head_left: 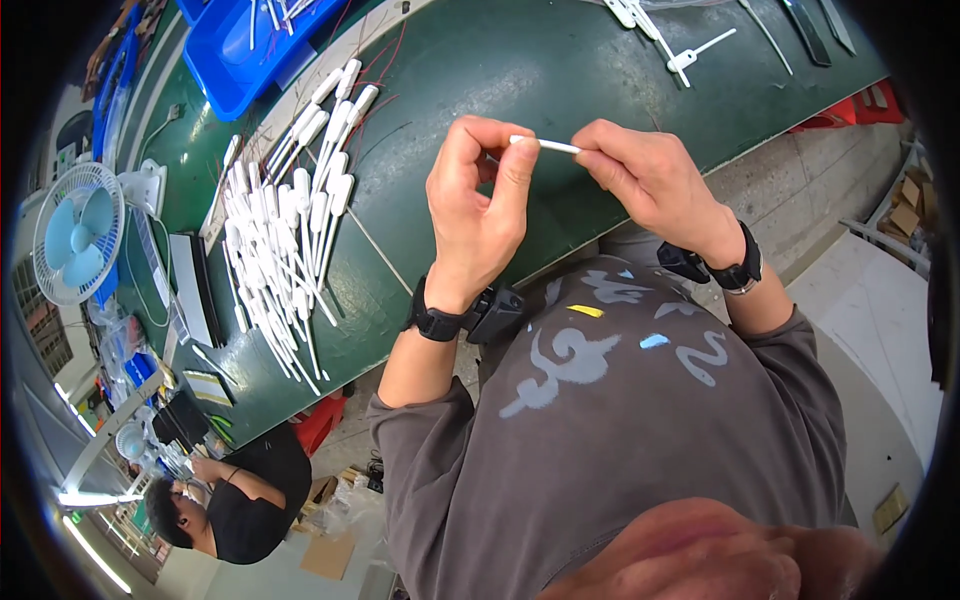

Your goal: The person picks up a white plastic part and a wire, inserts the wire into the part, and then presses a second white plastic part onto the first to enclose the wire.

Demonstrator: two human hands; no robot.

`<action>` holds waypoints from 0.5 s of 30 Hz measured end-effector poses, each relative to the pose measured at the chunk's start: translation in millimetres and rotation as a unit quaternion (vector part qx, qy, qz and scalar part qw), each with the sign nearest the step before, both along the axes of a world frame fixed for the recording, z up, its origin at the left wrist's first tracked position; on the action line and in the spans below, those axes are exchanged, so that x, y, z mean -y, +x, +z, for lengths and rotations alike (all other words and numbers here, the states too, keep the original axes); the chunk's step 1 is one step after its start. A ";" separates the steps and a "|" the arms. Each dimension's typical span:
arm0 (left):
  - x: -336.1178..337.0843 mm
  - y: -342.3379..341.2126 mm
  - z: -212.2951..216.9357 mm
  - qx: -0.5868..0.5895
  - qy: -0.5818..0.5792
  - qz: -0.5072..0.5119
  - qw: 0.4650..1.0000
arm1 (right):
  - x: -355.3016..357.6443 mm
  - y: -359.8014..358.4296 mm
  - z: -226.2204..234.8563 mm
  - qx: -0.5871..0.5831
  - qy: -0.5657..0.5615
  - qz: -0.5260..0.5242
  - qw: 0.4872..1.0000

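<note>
Above the near edge of the green table, I hold a slim white plastic stick (556,146) level between my two hands. Thumb and fingers of my left hand (477,205) pinch its left end. The fingertips of my right hand (640,178) close on its other end. To the left of my left hand lies a heap of white plastic pieces (290,225), each with a thick head and a thin stem. Fine red wires (385,65) stick out by the far end of the heap. My fingers cover both ends of the held stick.
A blue tray (225,75) with more white pieces stands at the far left. Beyond the heap is a white fan (80,232). More white pieces (684,62) and a dark-handled tool (808,35) lie far right. Another person (255,495) sits at the lower left.
</note>
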State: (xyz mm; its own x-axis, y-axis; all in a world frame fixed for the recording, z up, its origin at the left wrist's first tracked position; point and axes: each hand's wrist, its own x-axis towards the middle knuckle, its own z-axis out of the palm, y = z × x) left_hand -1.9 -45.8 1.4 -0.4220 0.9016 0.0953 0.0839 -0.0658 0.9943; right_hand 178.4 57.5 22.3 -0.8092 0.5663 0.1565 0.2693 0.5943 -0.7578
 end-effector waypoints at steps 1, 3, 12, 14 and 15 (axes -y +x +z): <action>-0.4 -0.7 -1.4 0.004 -0.001 0.002 1.000 | -1.5 -2.0 2.0 0.015 -0.147 0.019 0.989; -1.4 -3.3 -3.9 0.087 -0.040 0.002 0.995 | -3.4 -6.4 4.4 0.044 -0.426 0.054 0.902; -7.9 -20.6 -4.5 0.231 -0.077 -0.011 0.970 | 0.9 -19.2 -0.6 -0.019 -0.625 0.074 0.777; -9.3 -21.8 -3.4 0.232 -0.081 -0.004 0.969 | 0.2 -17.0 -2.5 -0.024 -0.630 0.067 0.773; -11.1 -22.6 -2.9 0.231 -0.084 -0.001 0.969 | -1.2 -16.0 -3.4 -0.027 -0.632 0.063 0.772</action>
State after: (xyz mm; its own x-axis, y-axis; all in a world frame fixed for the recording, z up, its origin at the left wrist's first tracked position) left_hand -24.5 -34.7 -1.5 -0.3818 0.8891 -0.2524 -0.3730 0.1016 0.9223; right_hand 162.4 58.8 18.9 -0.8819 0.2111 -0.4215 0.2180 -0.6100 -0.7618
